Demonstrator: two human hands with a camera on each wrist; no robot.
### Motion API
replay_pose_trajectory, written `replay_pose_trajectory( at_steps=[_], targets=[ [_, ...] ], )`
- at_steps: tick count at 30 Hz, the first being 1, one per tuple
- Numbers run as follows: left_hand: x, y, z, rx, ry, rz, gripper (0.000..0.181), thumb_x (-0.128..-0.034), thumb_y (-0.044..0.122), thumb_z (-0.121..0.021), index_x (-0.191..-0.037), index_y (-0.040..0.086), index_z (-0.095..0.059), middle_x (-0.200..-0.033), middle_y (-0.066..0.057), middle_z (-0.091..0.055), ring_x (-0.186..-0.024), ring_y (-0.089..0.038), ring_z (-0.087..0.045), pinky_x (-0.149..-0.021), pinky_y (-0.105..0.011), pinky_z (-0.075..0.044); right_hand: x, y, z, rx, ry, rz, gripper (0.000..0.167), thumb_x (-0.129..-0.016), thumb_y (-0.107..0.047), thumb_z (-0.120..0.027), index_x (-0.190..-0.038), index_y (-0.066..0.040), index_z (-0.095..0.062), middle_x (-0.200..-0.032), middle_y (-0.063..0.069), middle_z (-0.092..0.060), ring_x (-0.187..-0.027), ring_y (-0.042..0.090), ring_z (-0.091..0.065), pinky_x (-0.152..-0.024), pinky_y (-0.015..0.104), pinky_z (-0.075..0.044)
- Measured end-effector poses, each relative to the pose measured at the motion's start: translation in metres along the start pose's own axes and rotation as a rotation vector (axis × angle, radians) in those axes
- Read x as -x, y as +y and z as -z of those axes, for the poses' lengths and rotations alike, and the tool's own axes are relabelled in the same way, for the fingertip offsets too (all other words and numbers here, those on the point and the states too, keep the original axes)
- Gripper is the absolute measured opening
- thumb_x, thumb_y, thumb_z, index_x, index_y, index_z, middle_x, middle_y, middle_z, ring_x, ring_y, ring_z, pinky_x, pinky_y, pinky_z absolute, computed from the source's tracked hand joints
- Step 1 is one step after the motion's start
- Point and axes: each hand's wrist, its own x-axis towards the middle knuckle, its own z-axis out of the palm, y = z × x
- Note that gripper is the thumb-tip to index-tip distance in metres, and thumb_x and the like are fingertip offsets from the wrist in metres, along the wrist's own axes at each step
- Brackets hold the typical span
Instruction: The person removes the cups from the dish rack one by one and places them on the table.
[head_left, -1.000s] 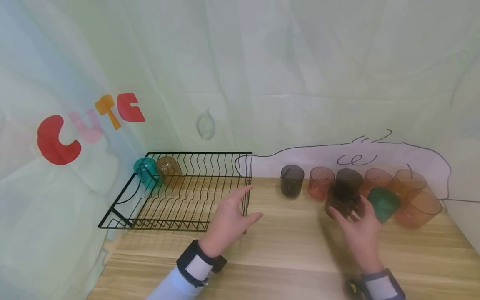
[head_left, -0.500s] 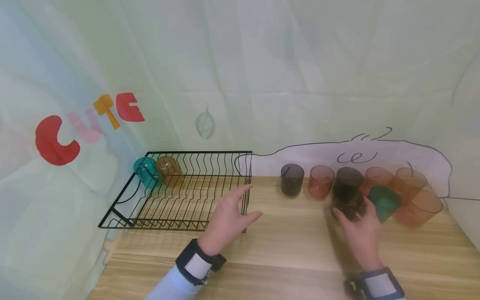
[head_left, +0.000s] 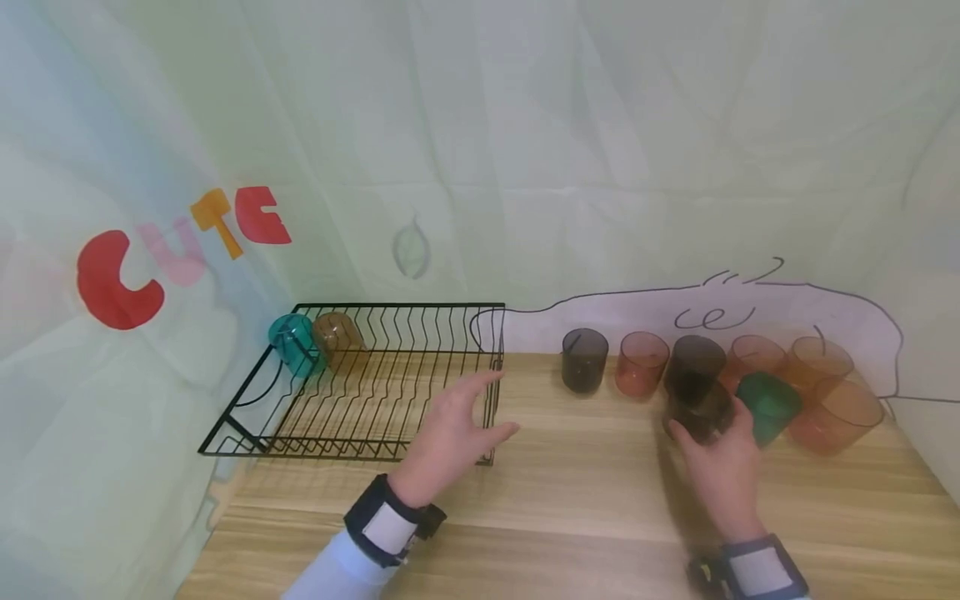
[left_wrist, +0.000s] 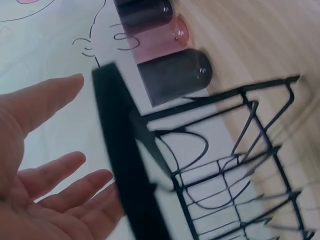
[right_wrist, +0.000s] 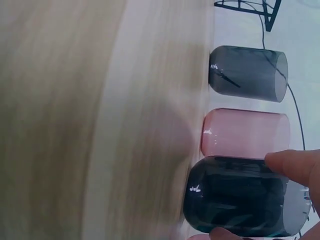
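A smoky dark glass cup is in my right hand, thumb and fingers curled round its sides. Directly behind it stands another dark cup, partly covered. The right wrist view shows the held dark cup close beside a pink cup; whether its base touches the table cannot be told. My left hand hovers over the right end of a black wire dish rack, thumb and fingers spread and holding nothing. In the left wrist view, that hand appears beside the rack's dark frame.
A teal cup and a brown cup lean in the rack's far left corner. Near the wall stand a grey cup and a reddish cup. Right of the held cup are a green cup and several pink and amber cups.
My right hand and the dark cup have shifted slightly right and away from me over the first half second, then stayed nearly still. The left hand has drifted slightly left.
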Motion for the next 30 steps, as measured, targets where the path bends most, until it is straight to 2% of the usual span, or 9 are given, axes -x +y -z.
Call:
replay_pose_trajectory(
  at_steps=[4, 9, 12, 15, 17, 19, 24, 27, 30],
  targets=[
    [-0.005, -0.003, 0.014, -0.059, 0.0, -0.017, 0.065, -0.0743, 0.039, -0.076, -0.131, 0.018, -0.052, -0.135, -0.004, -0.053, -0.125, -0.021, -0.049, -0.104, -0.041, -0.043, 0.001, -0.002, 0.001, -0.021, 0.002, 0.01, 0.085, -0.075, -0.023, -0.077, -0.142, -0.002, -0.029, -0.133, 0.029, -0.047, -0.117, 0.046, -0.05, -0.096, 0.056, -0.041],
    [-0.015, -0.012, 0.042, -0.11, 0.007, 0.019, 0.067, -0.0769, 0.044, -0.073, -0.133, 0.017, -0.049, -0.136, -0.006, -0.052, -0.126, -0.024, -0.049, -0.104, -0.044, -0.042, 0.002, -0.01, 0.008, -0.062, -0.028, -0.011, 0.084, -0.079, -0.023, -0.074, -0.144, -0.005, -0.025, -0.142, 0.024, -0.039, -0.122, 0.043, -0.045, -0.097, 0.055, -0.042],
    [-0.025, -0.025, 0.059, -0.12, -0.001, 0.052, 0.072, -0.0778, 0.046, -0.071, -0.137, 0.014, -0.045, -0.14, -0.009, -0.048, -0.128, -0.027, -0.046, -0.105, -0.046, -0.04, 0.002, -0.016, 0.013, -0.055, -0.031, -0.003, 0.082, -0.08, -0.025, -0.073, -0.144, -0.005, -0.026, -0.143, 0.022, -0.038, -0.119, 0.041, -0.048, -0.088, 0.043, -0.051],
    [-0.033, -0.043, 0.076, -0.154, -0.008, 0.102, 0.078, -0.0779, 0.048, -0.071, -0.14, 0.011, -0.04, -0.143, -0.012, -0.044, -0.13, -0.031, -0.044, -0.104, -0.049, -0.04, 0.003, -0.023, 0.017, -0.048, -0.016, 0.025, 0.081, -0.079, -0.025, -0.073, -0.143, -0.006, -0.029, -0.141, 0.021, -0.042, -0.115, 0.04, -0.05, -0.083, 0.042, -0.052],
    [-0.036, -0.057, 0.084, -0.194, 0.005, 0.134, 0.082, -0.0781, 0.048, -0.071, -0.142, 0.009, -0.036, -0.143, -0.016, -0.043, -0.128, -0.034, -0.045, -0.102, -0.051, -0.042, 0.003, -0.027, 0.019, -0.044, -0.004, 0.05, 0.08, -0.078, -0.025, -0.074, -0.143, -0.006, -0.031, -0.141, 0.019, -0.042, -0.118, 0.04, -0.049, -0.09, 0.048, -0.048],
    [-0.038, -0.07, 0.091, -0.24, 0.014, 0.167, 0.086, -0.078, 0.047, -0.071, -0.143, 0.006, -0.033, -0.143, -0.02, -0.042, -0.127, -0.039, -0.044, -0.098, -0.056, -0.043, 0.004, -0.034, 0.021, -0.052, 0.01, 0.088, 0.077, -0.078, -0.023, -0.074, -0.141, -0.006, -0.034, -0.14, 0.018, -0.044, -0.12, 0.04, -0.047, -0.096, 0.053, -0.042],
    [-0.044, -0.1, 0.101, -0.35, -0.008, 0.256, 0.098, -0.0762, 0.05, -0.071, -0.146, 0.0, -0.023, -0.141, -0.03, -0.036, -0.126, -0.048, -0.039, -0.092, -0.065, -0.041, 0.013, -0.056, 0.027, -0.034, -0.002, 0.229, 0.061, -0.076, -0.02, -0.076, -0.131, -0.009, -0.051, -0.135, 0.013, -0.052, -0.122, 0.035, -0.048, -0.101, 0.051, -0.039],
    [-0.049, -0.108, 0.11, -0.362, -0.042, 0.285, 0.098, -0.0766, 0.049, -0.071, -0.146, 0.0, -0.021, -0.143, -0.031, -0.032, -0.128, -0.049, -0.034, -0.094, -0.066, -0.039, 0.02, -0.068, 0.026, -0.006, -0.087, 0.33, 0.052, -0.076, -0.021, -0.077, -0.124, -0.012, -0.058, -0.135, 0.009, -0.054, -0.124, 0.031, -0.049, -0.102, 0.049, -0.039],
    [-0.058, -0.113, 0.119, -0.349, -0.069, 0.289, 0.092, -0.0791, 0.044, -0.07, -0.146, 0.0, -0.023, -0.145, -0.03, -0.03, -0.13, -0.048, -0.032, -0.099, -0.063, -0.037, 0.025, -0.075, 0.022, 0.025, -0.219, 0.423, 0.05, -0.078, -0.028, -0.076, -0.123, -0.016, -0.059, -0.134, 0.005, -0.054, -0.124, 0.028, -0.049, -0.102, 0.048, -0.04]
  ],
)
